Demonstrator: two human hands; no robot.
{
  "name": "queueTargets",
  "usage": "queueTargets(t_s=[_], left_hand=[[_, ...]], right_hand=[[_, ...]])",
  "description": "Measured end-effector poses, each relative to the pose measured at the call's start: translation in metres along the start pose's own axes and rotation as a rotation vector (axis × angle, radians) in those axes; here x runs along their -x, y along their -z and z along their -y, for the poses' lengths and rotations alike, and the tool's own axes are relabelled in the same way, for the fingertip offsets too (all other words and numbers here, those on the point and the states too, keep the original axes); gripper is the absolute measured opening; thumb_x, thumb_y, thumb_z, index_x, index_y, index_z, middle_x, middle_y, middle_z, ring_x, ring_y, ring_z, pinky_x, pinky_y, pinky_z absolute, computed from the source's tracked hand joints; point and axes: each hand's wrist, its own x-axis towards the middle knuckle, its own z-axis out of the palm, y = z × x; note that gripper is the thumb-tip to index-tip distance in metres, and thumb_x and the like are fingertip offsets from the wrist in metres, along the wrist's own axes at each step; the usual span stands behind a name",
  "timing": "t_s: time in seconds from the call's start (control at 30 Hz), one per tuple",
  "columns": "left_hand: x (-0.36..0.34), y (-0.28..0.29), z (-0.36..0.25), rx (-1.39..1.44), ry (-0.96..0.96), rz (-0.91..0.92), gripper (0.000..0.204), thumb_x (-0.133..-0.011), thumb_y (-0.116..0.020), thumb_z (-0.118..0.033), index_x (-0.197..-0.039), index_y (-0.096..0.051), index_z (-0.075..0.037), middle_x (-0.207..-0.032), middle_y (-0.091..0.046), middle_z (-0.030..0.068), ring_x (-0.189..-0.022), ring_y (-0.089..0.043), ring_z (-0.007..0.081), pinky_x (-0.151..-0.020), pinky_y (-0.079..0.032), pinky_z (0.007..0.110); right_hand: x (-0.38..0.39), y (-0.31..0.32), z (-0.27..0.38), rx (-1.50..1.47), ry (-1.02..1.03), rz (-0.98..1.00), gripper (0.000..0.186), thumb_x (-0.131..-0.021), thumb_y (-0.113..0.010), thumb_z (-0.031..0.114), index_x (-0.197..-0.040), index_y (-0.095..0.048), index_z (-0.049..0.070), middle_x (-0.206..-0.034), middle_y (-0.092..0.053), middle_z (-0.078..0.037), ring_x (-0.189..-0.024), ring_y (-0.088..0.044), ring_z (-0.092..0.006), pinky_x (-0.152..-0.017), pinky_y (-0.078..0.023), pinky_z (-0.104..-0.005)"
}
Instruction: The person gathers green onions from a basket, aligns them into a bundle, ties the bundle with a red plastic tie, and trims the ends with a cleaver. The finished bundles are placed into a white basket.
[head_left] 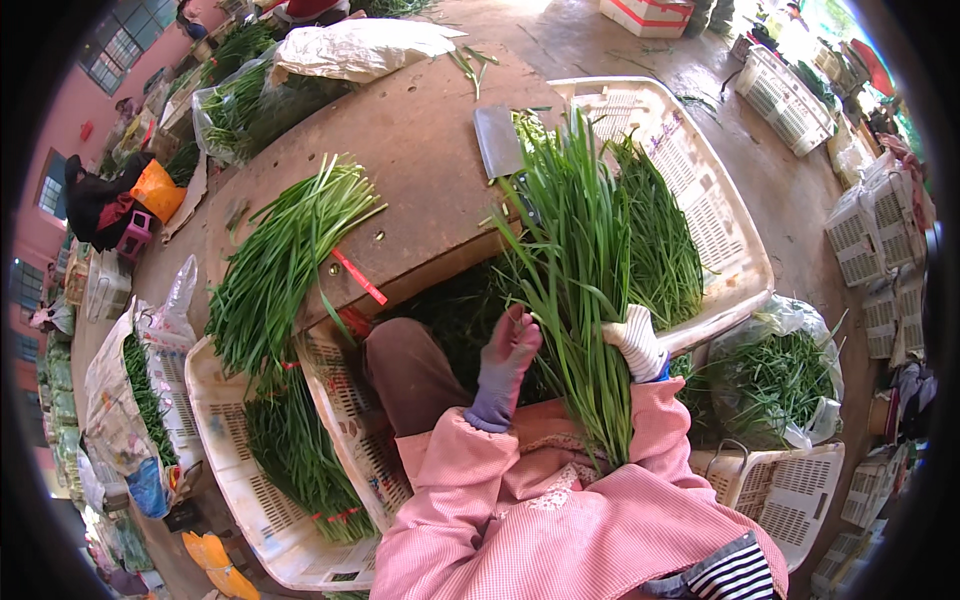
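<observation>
A large bunch of long flat green leaves, which look like garlic chives [590, 290], stands upright in front of my chest. My right hand [637, 342], in a striped white glove, is closed round its right side. To the left of the bunch, my left hand [508, 362] wears a purple-grey glove with thumb and fingers pinched together; what lies between the fingertips is too small to make out. Another pile of chives [300, 250] rests across the left side of the brown board table [420, 130]. A cleaver [498, 142] lies at the table's right edge.
A white crate [715, 215] holding chives stands at the right, another white crate [225, 440] with tied bunches at the lower left. A red strap [358, 276] hangs over the table edge. Bagged greens [775, 375] sit at the right; a seated person [100, 200] is far left.
</observation>
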Motion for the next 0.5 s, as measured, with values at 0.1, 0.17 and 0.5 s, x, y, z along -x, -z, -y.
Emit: queueTargets(t_s=[0.1, 0.17, 0.5], left_hand=[[0.015, 0.002, -0.020, -0.255, -0.102, -0.155, 0.067, -0.092, -0.074, -0.015, -0.149, -0.041, -0.005, -0.123, -0.056, 0.0044, -0.105, -0.058, 0.0122, -0.088, -0.049, 0.024], [0.020, -0.003, -0.036, -0.575, -0.375, -0.185, 0.061, -0.087, -0.081, -0.028, -0.138, -0.055, -0.005, -0.125, -0.056, 0.0056, -0.112, -0.051, 0.0134, -0.094, -0.046, 0.030], [0.006, -0.026, -0.068, -0.222, -0.061, 0.033, 0.018, -0.095, -0.071, -0.016, -0.106, -0.066, -0.003, -0.081, -0.055, -0.0069, -0.068, -0.047, 0.0016, -0.059, -0.039, 0.018]], right_hand=[[0.000, 0.002, -0.001, -0.039, -0.027, 0.003, 0.037, -0.077, -0.072, 0.020, -0.108, -0.070, -0.001, -0.079, -0.071, -0.006, -0.069, -0.063, -0.0090, -0.066, -0.054, -0.0296], [-0.002, 0.000, -0.002, 0.011, -0.019, -0.009, 0.036, -0.077, -0.073, 0.020, -0.107, -0.070, -0.001, -0.081, -0.072, -0.006, -0.070, -0.063, -0.0093, -0.066, -0.054, -0.0300], [-0.007, -0.006, -0.006, 0.128, 0.140, -0.064, 0.030, -0.075, -0.070, 0.022, -0.093, -0.073, -0.001, -0.071, -0.070, -0.011, -0.064, -0.064, -0.0119, -0.063, -0.053, -0.0325]])
